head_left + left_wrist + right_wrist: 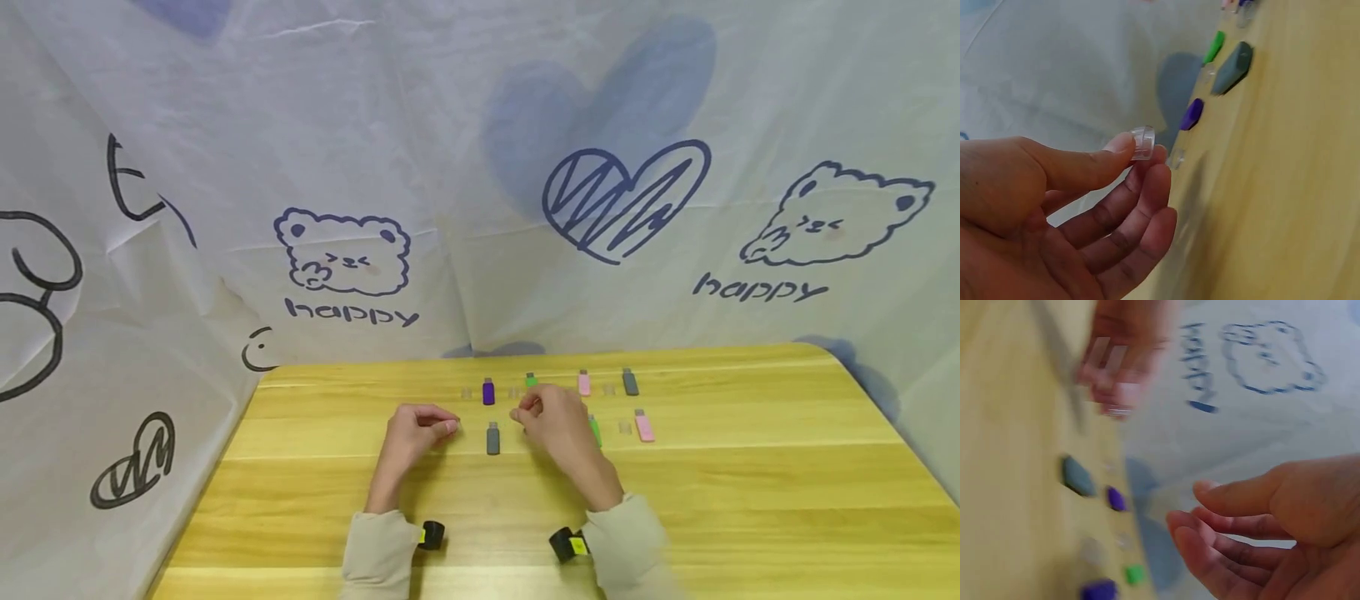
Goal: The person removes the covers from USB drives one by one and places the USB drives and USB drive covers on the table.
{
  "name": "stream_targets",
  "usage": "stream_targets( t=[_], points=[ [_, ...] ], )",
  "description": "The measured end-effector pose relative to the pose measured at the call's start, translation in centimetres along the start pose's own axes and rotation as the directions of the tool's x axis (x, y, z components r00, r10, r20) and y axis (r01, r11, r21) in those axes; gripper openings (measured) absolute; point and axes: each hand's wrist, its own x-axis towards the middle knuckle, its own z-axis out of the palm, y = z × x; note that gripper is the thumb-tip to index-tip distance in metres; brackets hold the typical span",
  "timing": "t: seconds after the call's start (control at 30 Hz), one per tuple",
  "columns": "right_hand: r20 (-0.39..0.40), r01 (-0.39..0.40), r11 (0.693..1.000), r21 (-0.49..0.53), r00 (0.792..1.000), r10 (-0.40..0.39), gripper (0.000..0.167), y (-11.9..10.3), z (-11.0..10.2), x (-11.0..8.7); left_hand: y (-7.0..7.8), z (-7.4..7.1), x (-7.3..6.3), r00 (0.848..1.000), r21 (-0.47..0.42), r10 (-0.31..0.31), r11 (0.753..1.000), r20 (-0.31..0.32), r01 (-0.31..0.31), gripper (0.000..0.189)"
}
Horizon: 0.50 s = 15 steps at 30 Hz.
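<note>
My left hand (415,433) pinches a small clear plastic cap (1143,143) between thumb and fingertips, above the table. To its right lies a grey USB stick (492,438) with its metal plug bare and pointing away. My right hand (557,421) hovers over the row; in the right wrist view its thumb and fingers are loosely bent, apart, holding nothing. Behind the hands lie a purple USB stick (488,392) and a green USB stick (531,379), with loose clear caps (467,393) beside them. A second purple stick (1100,590), hidden by my right hand in the head view, shows in the right wrist view.
To the right lie a pink stick (584,383), another grey stick (630,382), another green one (595,431) and another pink one (644,427). More clear caps (625,427) sit between them. A printed cloth (465,250) hangs behind the wood-grain table (750,500).
</note>
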Motion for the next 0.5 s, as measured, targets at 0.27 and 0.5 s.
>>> stream_targets(
  t=[0.27,0.5],
  points=[
    [0.039,-0.06,0.994,0.093,0.998,0.057,0.008,2.3,-6.0,-1.6,-0.1,0.6,-0.1,0.998,0.144,-0.013,0.99,0.064,0.003,0.006],
    [0.033,-0.103,0.979,0.178,0.995,0.099,0.016,5.2,-8.1,-2.1,-0.5,0.5,-0.4,0.997,0.204,-0.009,0.979,0.08,-0.008,0.005]
  ],
)
